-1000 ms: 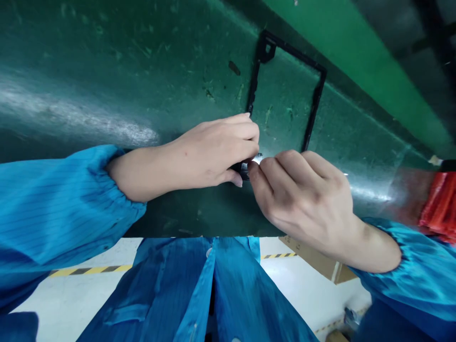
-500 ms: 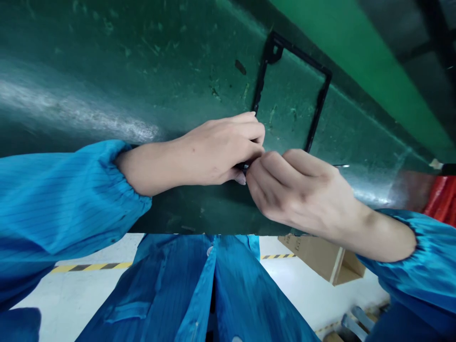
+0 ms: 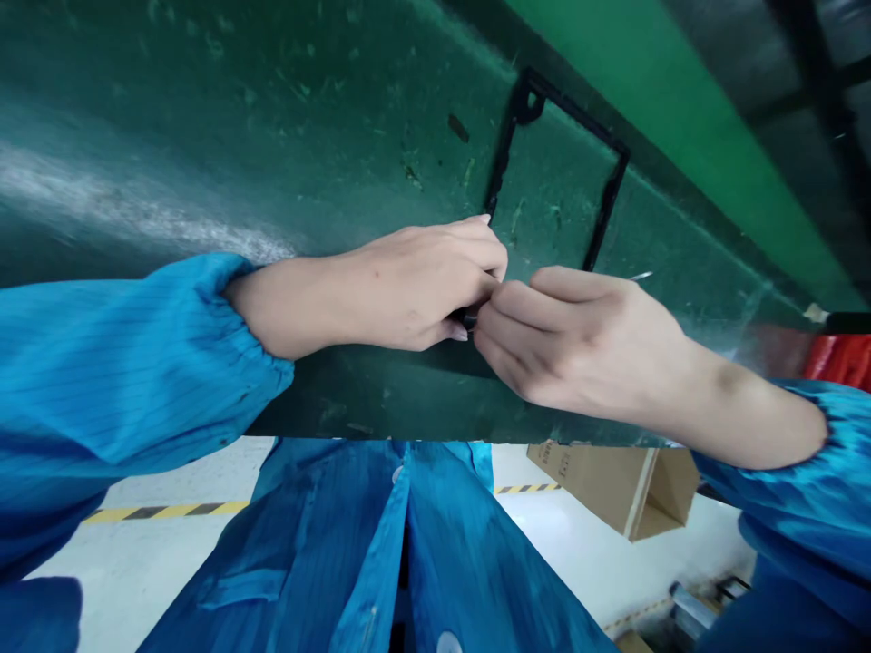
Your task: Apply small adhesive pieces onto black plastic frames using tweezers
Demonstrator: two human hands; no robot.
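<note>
Frame [image 3: 610, 204]: black, thin, rectangular, notched inner edges, one holed corner tab; flat on green worktop [image 3: 381, 118], near end under your hands. Your left [image 3: 435, 286] and right [image 3: 564, 345] grips: fingers pinched together, touching.

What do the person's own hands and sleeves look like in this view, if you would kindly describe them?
The left hand and right hand are bare, without gloves. Both arms wear loose, bright blue sleeves with gathered cuffs; fine dark stripes show on the left one.
</note>
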